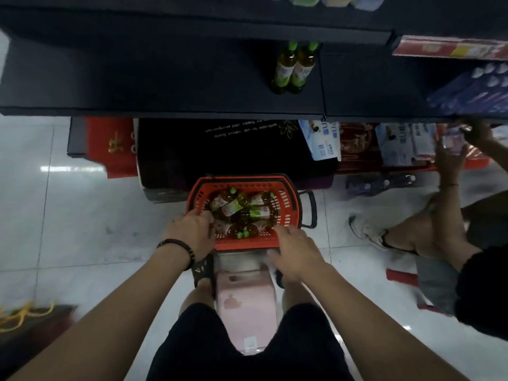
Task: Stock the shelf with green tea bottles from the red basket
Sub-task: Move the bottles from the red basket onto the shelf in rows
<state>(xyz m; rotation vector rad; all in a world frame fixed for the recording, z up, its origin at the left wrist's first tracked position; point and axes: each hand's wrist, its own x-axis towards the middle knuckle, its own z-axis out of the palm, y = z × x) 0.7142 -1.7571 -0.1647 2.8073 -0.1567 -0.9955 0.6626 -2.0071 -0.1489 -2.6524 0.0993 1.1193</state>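
Your left hand (189,235) dips into the red basket (247,244) among the tea bottles (233,207), and I can't tell if that grip holds one. Your right hand (294,251) is at the near rim, fingers loose.

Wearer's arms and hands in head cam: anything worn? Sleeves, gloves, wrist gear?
Both forearms are bare, no sleeves in view. No gloves on the left hand or right hand. A dark beaded bracelet circles the left wrist; the right wrist carries nothing visible.
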